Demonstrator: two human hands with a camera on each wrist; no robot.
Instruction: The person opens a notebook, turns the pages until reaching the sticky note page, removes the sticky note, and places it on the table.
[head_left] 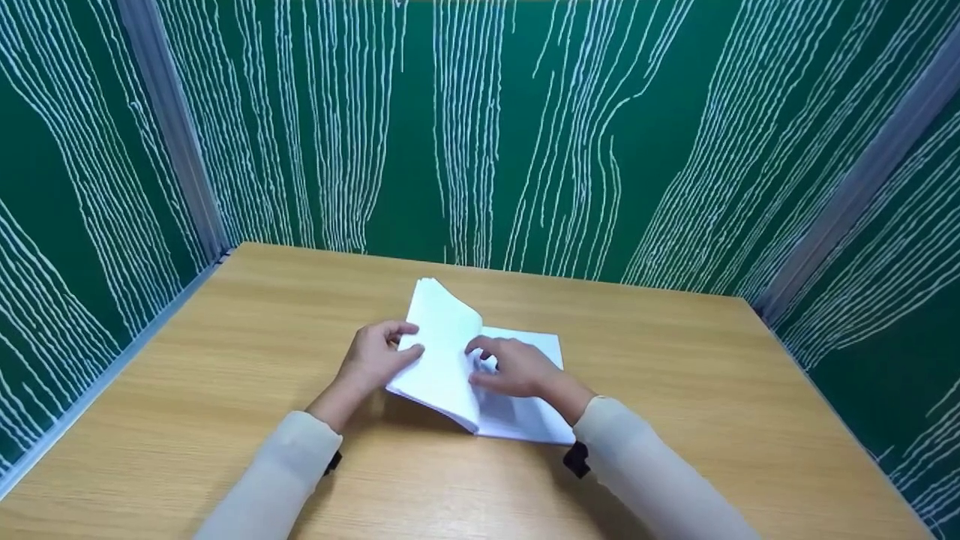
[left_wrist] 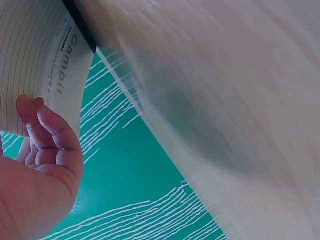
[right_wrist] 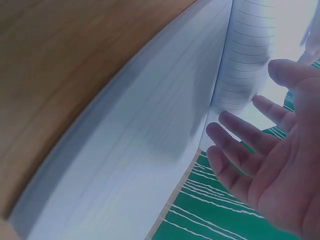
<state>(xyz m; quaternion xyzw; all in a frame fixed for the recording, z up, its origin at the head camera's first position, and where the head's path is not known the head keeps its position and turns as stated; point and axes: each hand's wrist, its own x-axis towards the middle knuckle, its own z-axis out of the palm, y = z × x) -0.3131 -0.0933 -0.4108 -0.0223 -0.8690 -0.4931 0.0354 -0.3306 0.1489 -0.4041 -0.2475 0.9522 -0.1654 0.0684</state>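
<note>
**Notebook opened mid-table**

Nearest, right hand lies w/ fingers straight on the flat pages; left hand pinches the raised leaves of the notebook, centre of table. Best: press right side flat, turn leaves slowly.

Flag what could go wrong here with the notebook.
The left hand holds a raised sheaf of the lined notebook's pages; a loose grip could let them fall shut, losing the place. The right hand lies flat on the lower page, so sliding fingers might crease it.
</note>
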